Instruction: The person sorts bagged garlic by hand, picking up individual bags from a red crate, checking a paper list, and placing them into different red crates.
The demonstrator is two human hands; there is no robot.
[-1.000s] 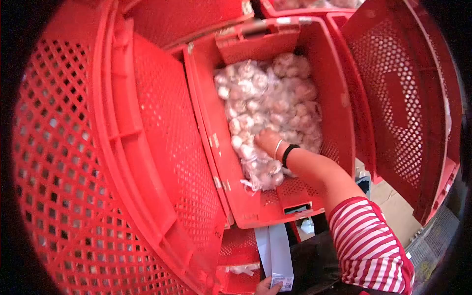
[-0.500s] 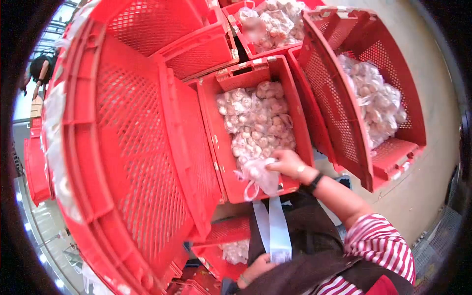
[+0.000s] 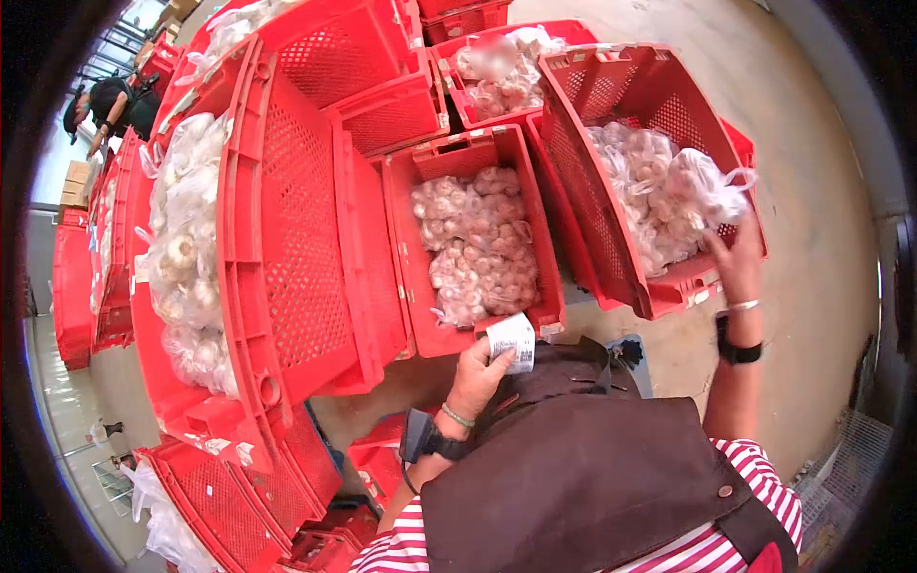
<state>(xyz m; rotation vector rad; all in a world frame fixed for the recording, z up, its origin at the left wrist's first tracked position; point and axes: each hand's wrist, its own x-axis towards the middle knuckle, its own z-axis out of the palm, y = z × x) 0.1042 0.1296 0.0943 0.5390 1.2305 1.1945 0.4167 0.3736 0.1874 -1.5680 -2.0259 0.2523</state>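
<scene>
My left hand (image 3: 478,384) is closed on a strip of white printed labels (image 3: 514,341), held over the near edge of the middle red crate (image 3: 401,258). Bags of garlic (image 3: 478,244) lie in that crate. At the right, my right hand (image 3: 737,265) is slightly blurred, its thumb apart from the fingers, by the near corner of the tilted red crate (image 3: 607,167). Just beyond my fingertips, a knotted plastic bag of garlic (image 3: 705,183) rests on other garlic bags; whether the fingertips touch it is hard to see.
A large tilted crate (image 3: 301,258) stands at the left, and more bagged garlic (image 3: 186,258) lies beyond its wall. Another garlic crate (image 3: 583,31) sits at the back. A person (image 3: 124,105) is bent over at the far left. Stacked crates (image 3: 229,497) stand at lower left.
My right hand has moved from the middle crate to the right one; the garlic bag it held is no longer in its grip. My left hand has risen with the label strip.
</scene>
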